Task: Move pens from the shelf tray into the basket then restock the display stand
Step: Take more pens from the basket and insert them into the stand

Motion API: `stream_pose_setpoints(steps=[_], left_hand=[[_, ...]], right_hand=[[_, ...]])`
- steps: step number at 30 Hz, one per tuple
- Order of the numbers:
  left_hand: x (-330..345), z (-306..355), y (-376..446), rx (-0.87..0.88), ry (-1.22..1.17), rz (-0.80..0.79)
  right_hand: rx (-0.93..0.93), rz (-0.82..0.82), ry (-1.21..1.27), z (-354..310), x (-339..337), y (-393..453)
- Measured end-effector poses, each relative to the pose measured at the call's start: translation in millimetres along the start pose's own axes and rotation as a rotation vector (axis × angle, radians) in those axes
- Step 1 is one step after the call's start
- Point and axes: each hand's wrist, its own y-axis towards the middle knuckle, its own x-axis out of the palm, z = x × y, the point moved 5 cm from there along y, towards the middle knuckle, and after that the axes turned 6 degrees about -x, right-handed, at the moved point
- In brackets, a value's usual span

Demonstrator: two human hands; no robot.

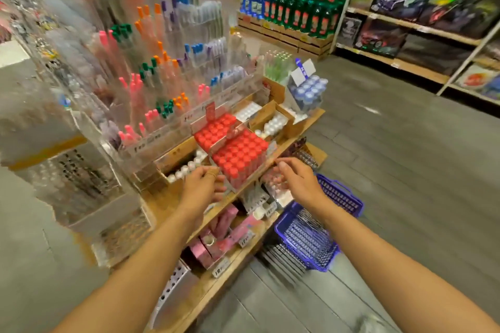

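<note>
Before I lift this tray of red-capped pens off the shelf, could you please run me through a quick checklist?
1. Left hand at the tray's left side: ok.
2. Right hand at its right side: ok, though firm contact cannot be told.
3. Both hands free of other items: ok.
4. Basket on the floor right of the shelf, within sight: ok.
5. Room in the basket: cannot tell, blurred.
6. Red pens upright, packed in the tray: ok.
</note>
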Motion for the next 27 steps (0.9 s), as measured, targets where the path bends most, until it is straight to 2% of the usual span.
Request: stream_pose_setpoints(steps=[7, 15, 18, 27], left_hand=[[127, -43, 26, -0.136, 0.084, -0.184], [261, -122, 118, -0.354, 0.142, -0.340], [297, -168, 161, -0.482, 0.125, -0.375], [355, -338, 295, -0.612, 0.125, -0.224]], right_hand=[[0.247, 0.177, 0.012, 114, -88, -23], [0.440, 0.325, -0.059, 256, -154, 7], [0.481, 0.292, -0.110, 319, -163, 28], [0.605, 0.092, -0.298, 532, -145, 77]])
